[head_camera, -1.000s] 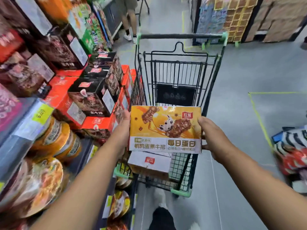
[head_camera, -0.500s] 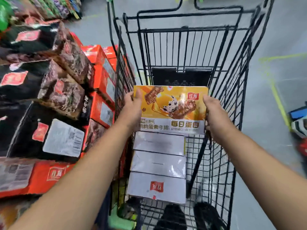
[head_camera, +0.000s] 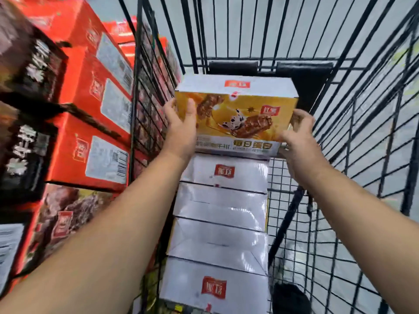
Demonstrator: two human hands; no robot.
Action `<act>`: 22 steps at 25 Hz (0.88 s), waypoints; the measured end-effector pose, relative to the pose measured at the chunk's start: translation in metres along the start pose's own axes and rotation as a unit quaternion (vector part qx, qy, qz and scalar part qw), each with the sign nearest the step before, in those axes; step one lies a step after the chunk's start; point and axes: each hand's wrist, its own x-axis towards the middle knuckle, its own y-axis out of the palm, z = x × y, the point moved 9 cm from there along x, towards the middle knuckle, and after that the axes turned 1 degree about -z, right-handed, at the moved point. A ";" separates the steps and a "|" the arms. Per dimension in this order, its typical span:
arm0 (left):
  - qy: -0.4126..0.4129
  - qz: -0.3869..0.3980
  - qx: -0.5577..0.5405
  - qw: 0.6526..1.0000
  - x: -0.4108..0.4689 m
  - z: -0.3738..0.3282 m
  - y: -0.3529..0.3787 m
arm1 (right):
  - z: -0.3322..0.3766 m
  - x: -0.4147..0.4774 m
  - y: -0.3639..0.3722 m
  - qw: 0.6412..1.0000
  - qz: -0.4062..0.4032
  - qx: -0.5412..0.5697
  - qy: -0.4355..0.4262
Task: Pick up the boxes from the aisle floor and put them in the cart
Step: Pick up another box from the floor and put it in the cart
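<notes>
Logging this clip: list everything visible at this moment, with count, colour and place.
yellow box: one, yellow front, white top, held at the far end of the cart.
white-topped boxes: four visible, white with red logos, in a row along the cart's left side, nearer than the held box.
cart: one, black wire, middle and right of view.
red cartons: several, orange-red, stacked left of the cart.
dark cartons: a few, black-brown, far left, blurred.
left hand: grips the yellow box's left edge.
right hand: grips its right edge.
</notes>
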 end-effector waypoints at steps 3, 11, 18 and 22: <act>-0.002 -0.014 0.021 1.000 0.006 0.019 -0.005 | -0.003 0.004 0.011 0.998 0.011 -0.052 -0.039; -0.031 0.074 0.061 0.995 0.019 0.027 0.008 | 0.004 0.013 0.015 0.993 -0.003 -0.101 -0.064; -0.071 0.091 0.112 0.987 -0.008 0.002 0.000 | 0.032 -0.006 0.001 0.987 0.004 -0.163 0.006; -0.080 0.082 0.066 0.991 -0.058 -0.020 -0.012 | 0.075 -0.040 -0.011 0.971 0.014 -0.236 -0.019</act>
